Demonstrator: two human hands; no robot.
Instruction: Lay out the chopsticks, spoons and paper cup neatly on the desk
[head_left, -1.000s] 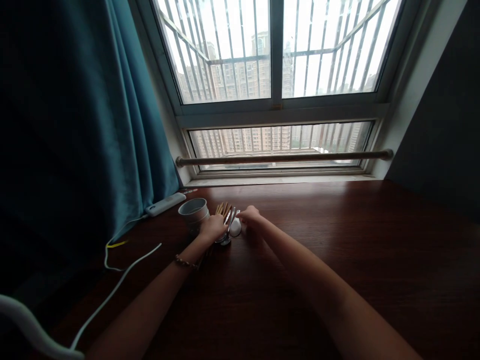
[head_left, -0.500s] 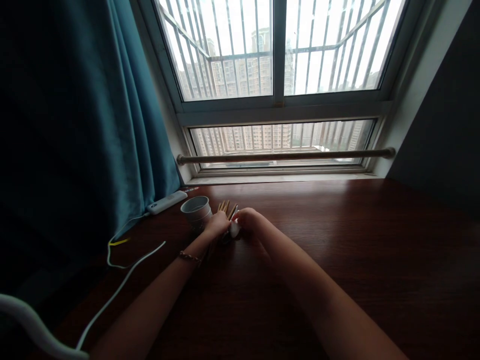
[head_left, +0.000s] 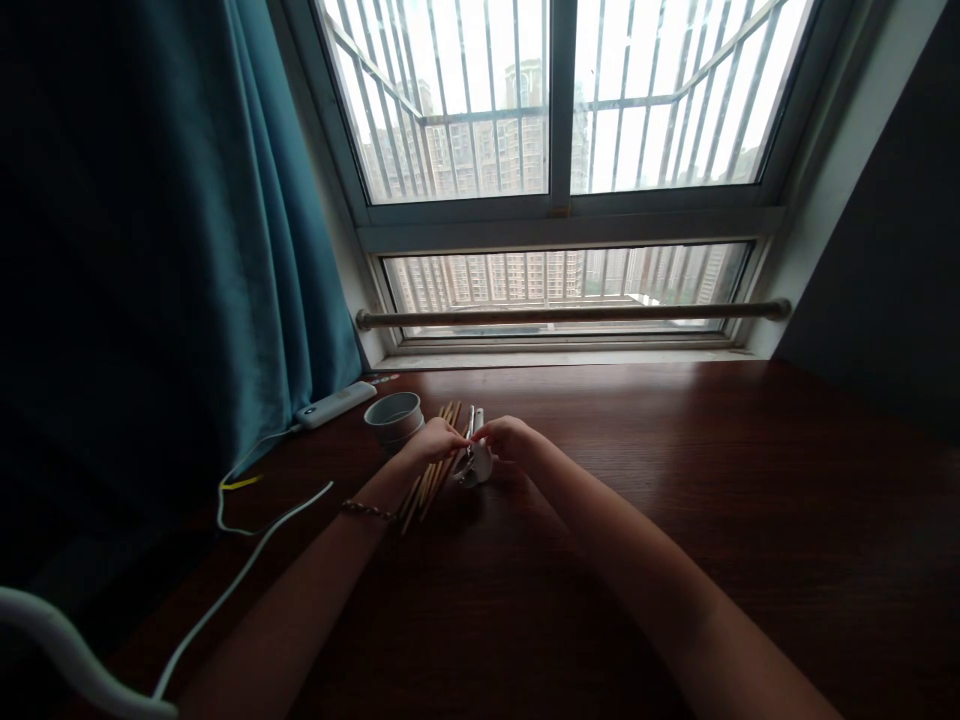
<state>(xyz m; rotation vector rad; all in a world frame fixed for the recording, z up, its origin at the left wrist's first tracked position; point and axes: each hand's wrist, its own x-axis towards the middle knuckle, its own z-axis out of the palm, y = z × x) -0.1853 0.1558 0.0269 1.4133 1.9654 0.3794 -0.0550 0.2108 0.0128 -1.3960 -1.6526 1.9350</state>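
Both hands meet over the middle of the wooden table. My left hand [head_left: 441,440] is closed, its fingertips pinching at the handle of a metal spoon [head_left: 464,476]. My right hand [head_left: 507,438] is closed at the handle of a white spoon [head_left: 481,465], right beside the metal one. The two spoons lie side by side, bowls toward me; the exact finger contact is too small to make out. Several wooden chopsticks [head_left: 429,490] lie in a loose bundle under and beside my left hand. A grey-white cup [head_left: 394,432] stands upright just left of that hand.
A white power strip [head_left: 335,404] lies at the back left by the blue curtain [head_left: 292,250]. White cables [head_left: 247,577] run along the left side, near a yellow strip [head_left: 241,483]. A barred window with a rail [head_left: 570,315] is behind the reddish-brown table [head_left: 675,480].
My left hand has shifted off the chopsticks, which now lie more in view on the table. The spoons have moved slightly right and show more clearly between my fingertips.
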